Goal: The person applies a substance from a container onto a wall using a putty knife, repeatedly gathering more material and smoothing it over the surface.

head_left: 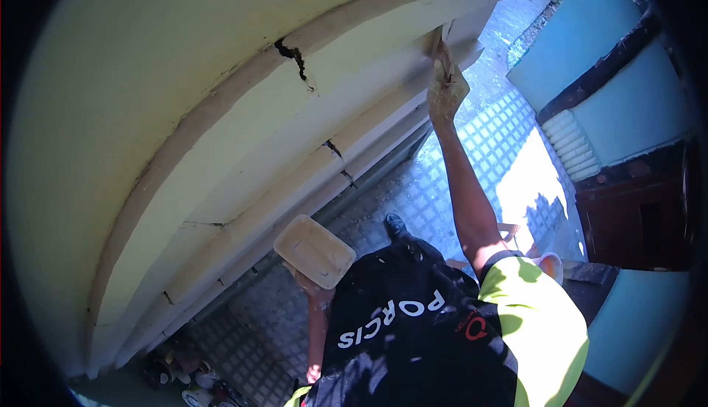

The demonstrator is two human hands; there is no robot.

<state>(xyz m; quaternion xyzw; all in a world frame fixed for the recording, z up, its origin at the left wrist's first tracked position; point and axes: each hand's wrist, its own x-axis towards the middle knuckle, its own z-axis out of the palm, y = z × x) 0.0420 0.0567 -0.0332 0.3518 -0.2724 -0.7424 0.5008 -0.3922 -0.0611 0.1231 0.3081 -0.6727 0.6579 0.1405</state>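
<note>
My right hand [448, 91] reaches up at arm's length to the far end of the cream moulding [243, 134]. Its fingers are closed around what looks like a putty knife [445, 32], with the thin blade against the moulding's face; much of the tool is hidden by the hand. Lower down, my left hand [304, 280] supports a rectangular plastic tub [316, 248] from below and the side, in front of my body. The tub is tilted towards me, and a beige smear coats its inside. Dark cracks [293, 56] break the moulding between the two hands.
Below lies a patterned tile floor [472, 141], partly in bright sun. Light blue walls [627, 90] and a dark brown cabinet-like piece [638, 211] stand at the right. A white bucket [549, 265] is beside my right side. Assorted objects [195, 381] are gathered at the lower left.
</note>
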